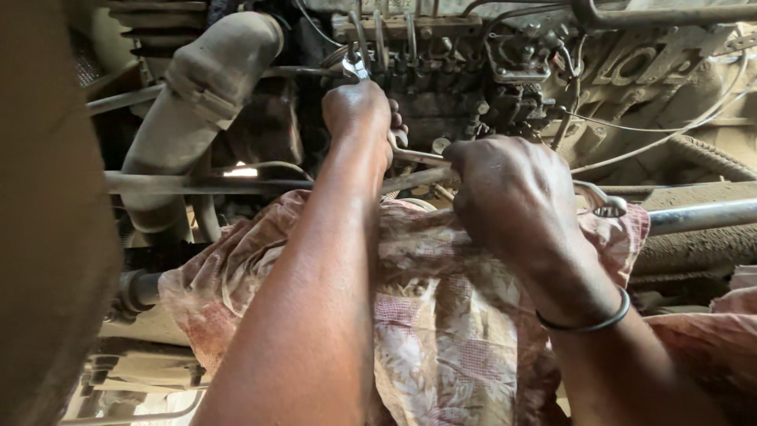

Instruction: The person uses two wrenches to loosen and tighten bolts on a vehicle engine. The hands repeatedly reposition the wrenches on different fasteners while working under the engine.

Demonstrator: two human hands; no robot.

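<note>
- We look down into a dusty engine bay (631, 71), packed with metal pipes, bolts and thin cables, all coated in grime.
- A thick, dirt-covered hose (197, 87) curves down the left side, from the upper middle toward the lower left.
- A faded floral cloth (441, 331), pink and cream, is draped over the engine edge in front of us, under both forearms.
- A metal bar (702, 214) runs in from the right edge, just beside the cloth.
- Our left hand (359, 114) reaches furthest in, its grip closed in a fist around a slim metal wrench (356, 67); the wrench's shiny head shows just above the knuckles, up against the row of fuel-line fittings.
- Our right hand (516, 193) sits nearer to us and to the right, grip wrapped tight around a 2nd wrench (605, 203). Its ring end pokes out to the right of the hand, over the cloth, and its shaft runs left toward the left hand.
- The 2 hands are near each other; we cannot tell whether they touch.
- A dark thin bangle (587, 319) circles the right wrist.
</note>
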